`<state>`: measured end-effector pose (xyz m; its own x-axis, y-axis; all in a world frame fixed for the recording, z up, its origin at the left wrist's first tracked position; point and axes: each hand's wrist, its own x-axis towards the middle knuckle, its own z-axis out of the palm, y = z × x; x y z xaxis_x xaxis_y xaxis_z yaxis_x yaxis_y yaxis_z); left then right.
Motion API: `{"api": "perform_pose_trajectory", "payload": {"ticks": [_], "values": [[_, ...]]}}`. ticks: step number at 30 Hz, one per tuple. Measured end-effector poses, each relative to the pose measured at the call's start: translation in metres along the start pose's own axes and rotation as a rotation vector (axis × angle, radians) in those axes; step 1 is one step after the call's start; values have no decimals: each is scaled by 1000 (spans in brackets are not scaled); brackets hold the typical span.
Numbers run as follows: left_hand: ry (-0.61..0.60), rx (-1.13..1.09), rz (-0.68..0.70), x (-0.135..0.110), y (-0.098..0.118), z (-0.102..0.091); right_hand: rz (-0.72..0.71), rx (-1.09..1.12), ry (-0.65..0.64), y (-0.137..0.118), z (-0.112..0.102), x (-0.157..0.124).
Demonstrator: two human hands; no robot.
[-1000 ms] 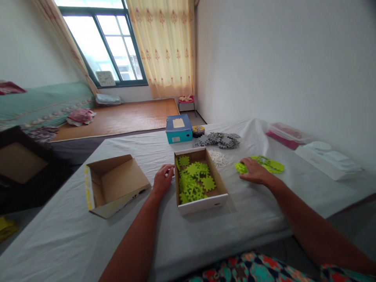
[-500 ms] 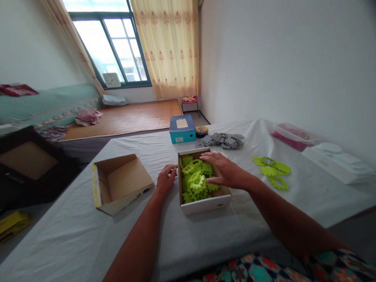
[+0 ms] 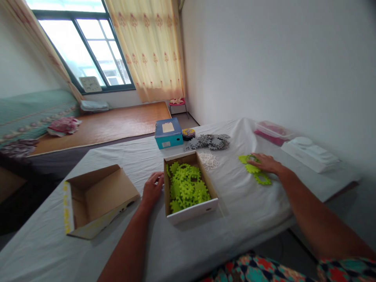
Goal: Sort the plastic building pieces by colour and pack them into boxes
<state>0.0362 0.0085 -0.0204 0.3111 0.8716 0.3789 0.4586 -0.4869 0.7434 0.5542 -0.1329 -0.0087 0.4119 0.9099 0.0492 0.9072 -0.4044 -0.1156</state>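
A cardboard box (image 3: 191, 217) with white outer sides stands on the table, filled with lime-green gear-edged plastic pieces (image 3: 188, 184). My left hand (image 3: 152, 187) rests on the cloth against the box's left side; its fingers are loosely bent and hold nothing. Out to the right, my right hand (image 3: 266, 162) lies flat over a small group of loose lime-green pieces (image 3: 262, 179), fingers stretched out and touching them. Its palm and fingers hide part of that group. Whether any piece is pinched does not show.
An open box lid (image 3: 101, 196) lies at left. Behind the filled box are a blue box (image 3: 169, 133), a round tin (image 3: 188, 134), grey gear-edged pieces (image 3: 210, 141) and white pieces (image 3: 208, 159). A clear plastic container (image 3: 273, 132) and a white object (image 3: 311, 153) stand along the wall.
My right hand has left the filled box and moved right onto the loose lime-green pieces. The left hand stays beside the box. The view has turned a little to the right.
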Motion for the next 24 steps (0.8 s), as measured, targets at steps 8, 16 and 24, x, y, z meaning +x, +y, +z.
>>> {"api": "perform_pose_trajectory", "payload": {"ticks": [8, 16, 24], "values": [[-6, 3, 13, 1, -1, -1, -53, 10, 41, -46, 18, -18], [3, 14, 45, 0, 0, -1, -178, 70, 184, -61, 21, -12], [23, -2, 21, -1, 4, 0, -165, 325, 334, -75, -1, -18]]}}
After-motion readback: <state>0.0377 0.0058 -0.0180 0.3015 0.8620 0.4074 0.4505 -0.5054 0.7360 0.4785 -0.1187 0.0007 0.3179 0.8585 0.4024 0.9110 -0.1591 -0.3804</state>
